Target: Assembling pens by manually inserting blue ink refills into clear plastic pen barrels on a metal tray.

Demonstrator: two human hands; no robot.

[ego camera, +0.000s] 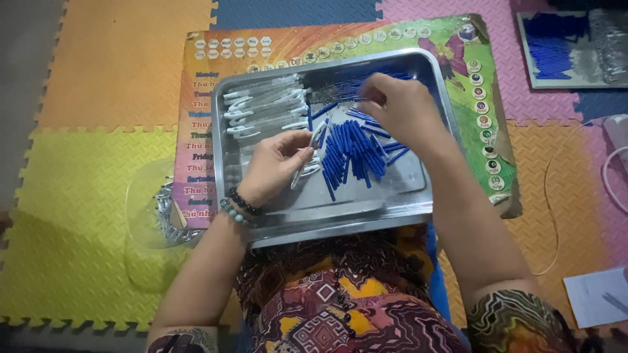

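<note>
Clear plastic pen barrel [316, 138] pinched upright-tilted in left hand [275, 167], mid metal tray [428, 189]. Right hand [399, 108] fingers closed, picking among slim blue plastic refills [353, 153] at tray's far side. Step looks like assembly; next likely needs refill aligned with barrel. White glossy pen caps [261, 108] stacked far left; foam mat [85, 170] beneath.
</note>
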